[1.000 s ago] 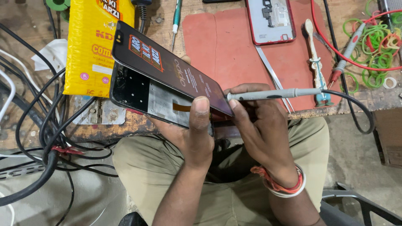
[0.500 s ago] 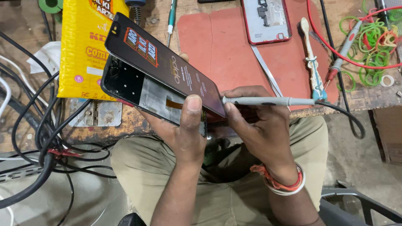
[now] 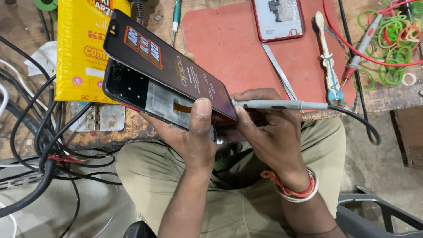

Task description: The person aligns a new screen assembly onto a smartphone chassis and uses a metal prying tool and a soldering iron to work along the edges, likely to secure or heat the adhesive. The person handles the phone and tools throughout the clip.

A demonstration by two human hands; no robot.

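My left hand (image 3: 190, 132) grips a dark smartphone frame (image 3: 132, 90) from below, thumb pressed on its near edge. A black display panel (image 3: 169, 68) is lifted off that frame and tilts up towards the left, joined by an orange flex strip (image 3: 181, 107). My right hand (image 3: 273, 132) holds a grey probe (image 3: 282, 105) with a black cable, its tip at the panel's lower right corner. Both hands hover over my lap, just in front of the bench edge.
A red mat (image 3: 246, 44) lies on the bench with a red phone back shell (image 3: 278, 18), metal tweezers (image 3: 277, 70) and a pale-handled tool (image 3: 328, 61). A yellow padded bag (image 3: 81, 48) sits left, green rubber bands (image 3: 390, 35) right, black cables (image 3: 31, 132) hang left.
The phone and lifted panel have shifted slightly up and left in view. The probe stays at the panel's corner, and both grips are unchanged.
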